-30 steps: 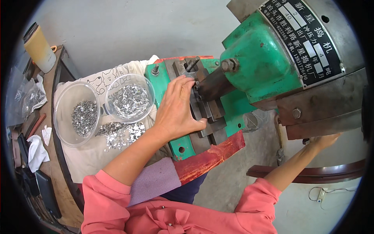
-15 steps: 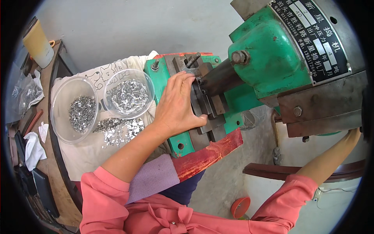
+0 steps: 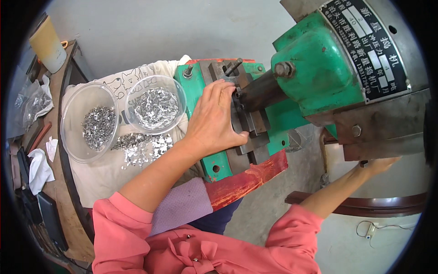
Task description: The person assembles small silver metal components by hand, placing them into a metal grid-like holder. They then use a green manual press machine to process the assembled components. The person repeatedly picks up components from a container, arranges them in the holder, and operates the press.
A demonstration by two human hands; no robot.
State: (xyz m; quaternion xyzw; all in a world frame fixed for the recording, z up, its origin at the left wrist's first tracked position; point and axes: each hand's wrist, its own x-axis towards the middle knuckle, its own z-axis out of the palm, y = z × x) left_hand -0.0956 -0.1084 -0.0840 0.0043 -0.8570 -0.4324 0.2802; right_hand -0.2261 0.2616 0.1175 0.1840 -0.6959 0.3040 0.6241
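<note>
My left hand lies along the edge of a dark steel die on the green base of a bench press. Its fingers reach toward the far end and its thumb toward the near end, with a wide gap between them. No part shows between them. Just right of the hand, the round steel ram comes down at a slant from the green press head. My right hand is at the right, below the press's steel body; its fingers are mostly hidden there.
Two clear plastic tubs, one at left and one beside the press, hold small silvery metal pieces. A loose pile lies on the cloth. A red board and purple mat border the base. A brown table stands left.
My right arm has swung left, bringing the hand in from the far right edge to below the press body. My left hand keeps its place on the die. The view has shifted slightly.
</note>
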